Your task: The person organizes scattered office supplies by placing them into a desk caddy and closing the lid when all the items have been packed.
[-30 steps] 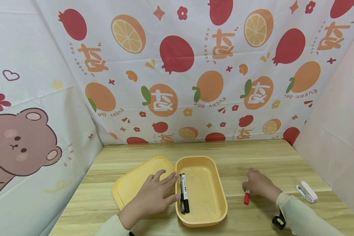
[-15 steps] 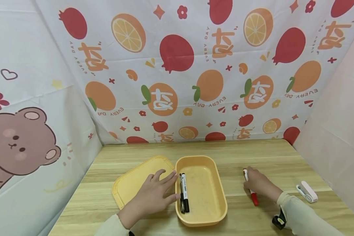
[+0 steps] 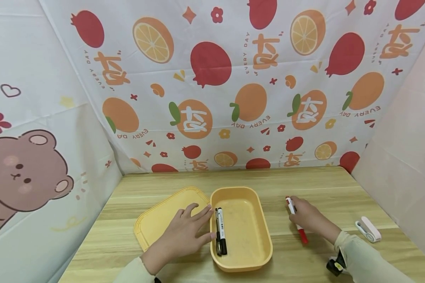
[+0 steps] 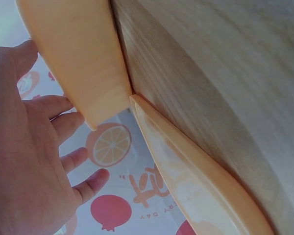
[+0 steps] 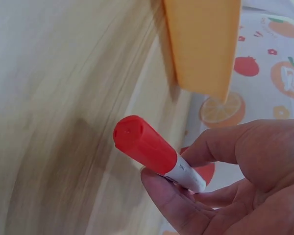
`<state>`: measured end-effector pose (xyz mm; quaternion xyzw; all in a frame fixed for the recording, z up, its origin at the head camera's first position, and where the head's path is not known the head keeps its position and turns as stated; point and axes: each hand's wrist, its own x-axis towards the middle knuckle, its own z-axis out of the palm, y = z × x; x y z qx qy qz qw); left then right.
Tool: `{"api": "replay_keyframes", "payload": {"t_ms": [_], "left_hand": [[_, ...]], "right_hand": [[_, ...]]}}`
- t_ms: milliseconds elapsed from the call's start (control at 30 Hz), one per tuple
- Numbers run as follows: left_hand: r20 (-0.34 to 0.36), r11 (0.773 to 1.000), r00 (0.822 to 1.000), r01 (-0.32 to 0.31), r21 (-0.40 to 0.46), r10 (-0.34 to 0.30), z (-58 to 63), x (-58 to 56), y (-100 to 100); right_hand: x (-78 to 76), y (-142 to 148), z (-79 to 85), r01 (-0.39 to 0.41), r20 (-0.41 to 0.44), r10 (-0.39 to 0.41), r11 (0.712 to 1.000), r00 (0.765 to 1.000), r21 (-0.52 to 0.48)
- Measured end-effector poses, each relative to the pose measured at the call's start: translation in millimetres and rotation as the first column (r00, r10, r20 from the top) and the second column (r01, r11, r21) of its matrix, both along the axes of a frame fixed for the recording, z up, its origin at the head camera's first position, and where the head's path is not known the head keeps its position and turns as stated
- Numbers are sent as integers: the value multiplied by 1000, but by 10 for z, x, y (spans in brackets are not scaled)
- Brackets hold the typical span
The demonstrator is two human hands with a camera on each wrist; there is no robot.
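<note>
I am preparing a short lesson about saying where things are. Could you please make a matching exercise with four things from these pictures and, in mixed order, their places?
Things:
1. Red-capped marker
2. Black-capped white marker
3. Yellow lid
4. Small pink-and-white object

Places:
A. Inside the yellow box, along its left side
B. On the wooden table, to the right of the right hand
C. Held in the right hand
D. On the table, left of the box

Right pairs: 1-C, 2-A, 3-D, 4-B
</note>
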<state>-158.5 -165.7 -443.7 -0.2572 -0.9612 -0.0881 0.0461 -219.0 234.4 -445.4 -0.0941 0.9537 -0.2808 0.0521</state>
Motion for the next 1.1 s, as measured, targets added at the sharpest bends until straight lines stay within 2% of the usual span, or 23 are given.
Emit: {"api": "replay_keyframes", "payload": {"t_ms": [267, 500, 800, 1100], "left_hand": [[3, 1000, 1000, 6, 9, -6, -1, -11, 1], [6, 1000, 1000, 5, 7, -5, 13, -17, 1], [9, 1000, 1000, -1, 13, 1, 11, 1, -7], [3, 1000, 1000, -8, 29, 8, -22, 9, 7]], "right_hand": [[59, -143, 117, 7, 32, -4, 996, 999, -90], [112, -283, 261, -40, 57, 55, 974, 997, -223], [93, -479, 363, -65, 51, 83, 957, 995, -284], [97, -695, 457, -71, 80, 113, 912, 990, -404]]}}
